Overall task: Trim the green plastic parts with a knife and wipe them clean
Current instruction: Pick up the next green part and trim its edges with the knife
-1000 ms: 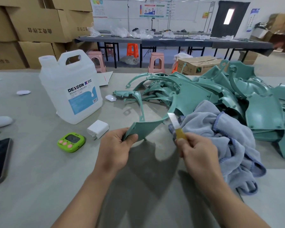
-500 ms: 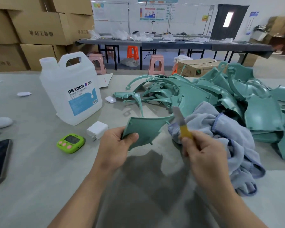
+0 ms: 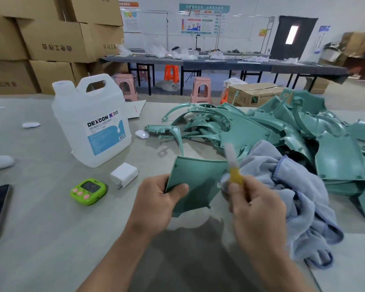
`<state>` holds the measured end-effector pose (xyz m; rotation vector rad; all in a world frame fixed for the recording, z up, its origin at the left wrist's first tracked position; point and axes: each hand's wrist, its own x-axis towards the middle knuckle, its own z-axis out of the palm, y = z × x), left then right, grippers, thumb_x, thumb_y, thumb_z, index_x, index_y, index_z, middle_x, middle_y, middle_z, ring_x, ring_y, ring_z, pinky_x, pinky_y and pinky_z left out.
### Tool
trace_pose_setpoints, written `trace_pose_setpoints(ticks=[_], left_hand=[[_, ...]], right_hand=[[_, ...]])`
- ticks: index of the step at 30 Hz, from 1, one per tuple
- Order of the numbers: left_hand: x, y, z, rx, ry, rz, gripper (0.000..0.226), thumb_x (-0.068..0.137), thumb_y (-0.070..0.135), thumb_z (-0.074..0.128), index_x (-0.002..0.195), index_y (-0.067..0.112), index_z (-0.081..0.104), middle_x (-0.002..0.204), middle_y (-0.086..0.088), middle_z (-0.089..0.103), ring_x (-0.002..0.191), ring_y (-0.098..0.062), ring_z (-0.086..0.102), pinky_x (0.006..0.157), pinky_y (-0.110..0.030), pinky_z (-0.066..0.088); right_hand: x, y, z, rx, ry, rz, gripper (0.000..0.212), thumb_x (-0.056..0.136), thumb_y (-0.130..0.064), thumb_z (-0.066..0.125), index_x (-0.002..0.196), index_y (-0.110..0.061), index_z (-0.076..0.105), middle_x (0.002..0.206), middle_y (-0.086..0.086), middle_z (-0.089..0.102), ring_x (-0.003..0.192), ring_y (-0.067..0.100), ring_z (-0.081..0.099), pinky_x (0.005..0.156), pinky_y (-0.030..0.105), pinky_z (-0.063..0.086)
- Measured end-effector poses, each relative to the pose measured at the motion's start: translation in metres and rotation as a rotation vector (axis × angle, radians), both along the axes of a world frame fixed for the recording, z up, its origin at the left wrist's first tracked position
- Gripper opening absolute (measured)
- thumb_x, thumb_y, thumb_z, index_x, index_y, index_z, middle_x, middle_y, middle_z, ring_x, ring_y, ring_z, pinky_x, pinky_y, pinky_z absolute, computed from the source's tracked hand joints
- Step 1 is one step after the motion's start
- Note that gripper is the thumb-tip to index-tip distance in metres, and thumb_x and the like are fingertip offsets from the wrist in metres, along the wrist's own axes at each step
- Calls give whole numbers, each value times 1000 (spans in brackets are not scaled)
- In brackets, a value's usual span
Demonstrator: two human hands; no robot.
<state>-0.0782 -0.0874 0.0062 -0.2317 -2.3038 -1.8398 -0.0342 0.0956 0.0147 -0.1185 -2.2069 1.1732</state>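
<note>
The jug (image 3: pixel 92 121) stands left of the parts pile (image 3: pixel 282 131), cloth (image 3: pixel 293 186) before it.

Only the arms of the person show: the left hand (image 3: pixel 156 199) and right hand (image 3: pixel 255 205) are bare, and so are the left forearm (image 3: pixel 114 260) and right forearm (image 3: pixel 282 270), uncovered from wrist to the lower edge of the view. The left hand is sharp enough to show creased knuckles and faint ridges across its back, and its forearm looks smooth and slim. The right hand is smeared by motion blur around the fingers, so its nails and finer details cannot be made out.
</note>
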Motion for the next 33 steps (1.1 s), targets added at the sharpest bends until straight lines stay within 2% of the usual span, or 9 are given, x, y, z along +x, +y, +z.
trace_pose_setpoints(ticks=[5, 10, 12, 16, 20, 22, 28, 30, 33], left_hand=[[7, 4, 0, 61, -34, -76, 9, 86, 20, 75, 77, 20, 77, 68, -8, 71, 60, -17, 62, 56, -53, 55], [5, 0, 1, -18, -28, -20, 39, 90, 12, 74, 86, 51, 77, 83, 10, 78, 81, -15, 75, 68, -39, 63], [4, 0, 1, -31, -36, -18, 36, 90, 11, 73, 86, 47, 78, 82, 9, 78, 80, -16, 75, 69, -38, 63], [5, 0, 0, -84, -33, -55, 12, 88, 16, 73, 86, 26, 79, 78, -2, 75, 76, -26, 71, 73, -49, 61], [3, -5, 1, -71, 24, 12, 42, 88, 13, 73, 84, 55, 75, 79, 14, 77, 72, 2, 70, 66, -19, 56], [1, -6, 1, -65, 34, 55, 49, 90, 11, 72, 82, 59, 74, 78, 18, 76, 70, 3, 68, 65, -19, 56], [2, -7, 3, 83, -24, 28, 57, 79, -18, 56, 66, 33, 78, 61, 8, 71, 56, -5, 67, 49, -20, 50], [-1, -8, 3, 124, -36, 88, 46, 70, -17, 52, 49, 21, 67, 47, 11, 53, 42, -5, 50, 40, -21, 40], [-5, -15, 5, 139, -41, 185, 16, 50, 3, 48, 43, 16, 43, 48, 8, 33, 46, -9, 27, 46, -20, 24]], right_hand=[[9, -35, 4, 184, 27, 207, 20, 96, -36, 55, 78, -27, 55, 66, -14, 56, 57, 6, 51, 50, 11, 34], [-1, -3, 2, -69, -94, -23, 33, 98, -27, 64, 68, -16, 61, 55, 0, 59, 52, 17, 51, 52, 28, 39], [6, -8, 4, -79, -54, 77, 28, 98, -29, 62, 73, -17, 61, 57, 2, 59, 52, 18, 51, 53, 32, 40], [17, -32, 4, 117, -30, 279, 23, 94, -35, 56, 76, -20, 52, 61, -7, 53, 55, 11, 48, 51, 19, 35], [0, -4, 0, 15, -138, -27, 31, 100, -30, 60, 71, -18, 61, 56, -8, 58, 57, 13, 51, 55, 28, 37], [-1, 8, 0, -36, -154, -90, 29, 100, -28, 61, 75, -17, 67, 60, -10, 62, 64, 11, 56, 57, 26, 39], [12, -12, 4, 174, 3, 231, 22, 94, -35, 57, 77, -21, 55, 64, -7, 54, 56, 9, 49, 51, 18, 35], [4, -3, 1, 196, -31, 153, 28, 98, -34, 56, 74, -20, 55, 63, -9, 57, 57, 10, 51, 52, 20, 36], [-11, 27, 1, 133, -202, -63, 38, 103, -34, 54, 70, -17, 60, 58, -3, 59, 60, 15, 54, 56, 31, 36]])
